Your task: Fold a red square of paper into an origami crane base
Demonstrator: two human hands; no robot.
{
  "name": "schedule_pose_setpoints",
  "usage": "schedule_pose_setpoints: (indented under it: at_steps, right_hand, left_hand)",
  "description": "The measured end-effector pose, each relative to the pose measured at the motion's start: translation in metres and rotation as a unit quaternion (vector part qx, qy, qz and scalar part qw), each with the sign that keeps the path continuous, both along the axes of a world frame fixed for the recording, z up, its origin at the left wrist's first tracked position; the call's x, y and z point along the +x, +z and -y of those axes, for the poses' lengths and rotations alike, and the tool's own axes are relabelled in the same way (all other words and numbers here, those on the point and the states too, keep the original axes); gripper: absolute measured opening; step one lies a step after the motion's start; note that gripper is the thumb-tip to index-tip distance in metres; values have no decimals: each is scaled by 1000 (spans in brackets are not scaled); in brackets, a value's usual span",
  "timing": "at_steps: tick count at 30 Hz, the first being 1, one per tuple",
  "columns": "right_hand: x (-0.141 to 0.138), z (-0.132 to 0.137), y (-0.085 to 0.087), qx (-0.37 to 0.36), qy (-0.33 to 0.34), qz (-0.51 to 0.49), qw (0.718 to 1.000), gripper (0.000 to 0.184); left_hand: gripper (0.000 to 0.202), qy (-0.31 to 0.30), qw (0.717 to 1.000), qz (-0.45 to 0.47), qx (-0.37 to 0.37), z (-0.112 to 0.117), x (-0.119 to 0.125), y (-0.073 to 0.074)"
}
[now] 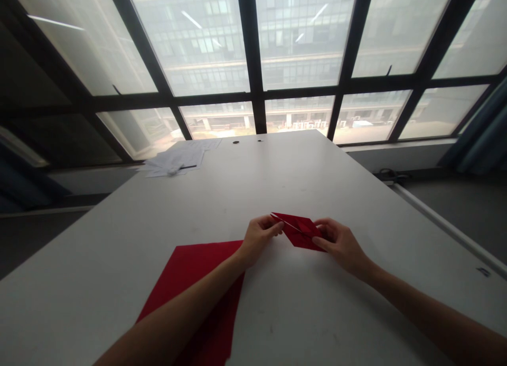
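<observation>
A piece of folded red paper (299,230), roughly diamond-shaped with a slit-like seam running across it, is held just above the white table. My left hand (259,236) pinches its left corner between thumb and fingers. At the opposite end my right hand (340,244) grips the paper, thumb in front and fingers behind. Under my left forearm lies a larger red sheet (206,255) on the table, partly covered by the arm.
White papers (178,157) are piled at the far left of the white table (293,176), with a dark pen-like item (188,167) on them. Large windows stand beyond the far edge. A white rail (447,226) runs along the right side.
</observation>
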State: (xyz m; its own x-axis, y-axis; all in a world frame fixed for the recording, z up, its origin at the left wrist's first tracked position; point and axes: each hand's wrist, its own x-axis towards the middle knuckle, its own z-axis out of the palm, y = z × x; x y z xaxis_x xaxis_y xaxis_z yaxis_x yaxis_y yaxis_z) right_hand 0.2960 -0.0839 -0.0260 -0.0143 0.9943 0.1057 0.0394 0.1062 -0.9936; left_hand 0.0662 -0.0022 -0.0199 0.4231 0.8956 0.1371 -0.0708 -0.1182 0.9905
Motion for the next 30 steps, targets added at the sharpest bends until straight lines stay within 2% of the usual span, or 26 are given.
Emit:
schedule_pose_setpoints:
  at_steps: [11, 17, 30]
  right_hand:
    - [1, 0, 3, -8, -22, 2, 1000, 31]
    - [1, 2, 6, -23, -27, -5, 999, 32]
    - [3, -1, 3, -29, -3, 11, 1000, 32]
  left_hand:
    - [27, 2, 1000, -12, 0, 0, 1, 0]
    - [29, -6, 1000, 4, 4, -2, -1, -5]
    - [28, -12, 1000, 8, -2, -3, -1, -7]
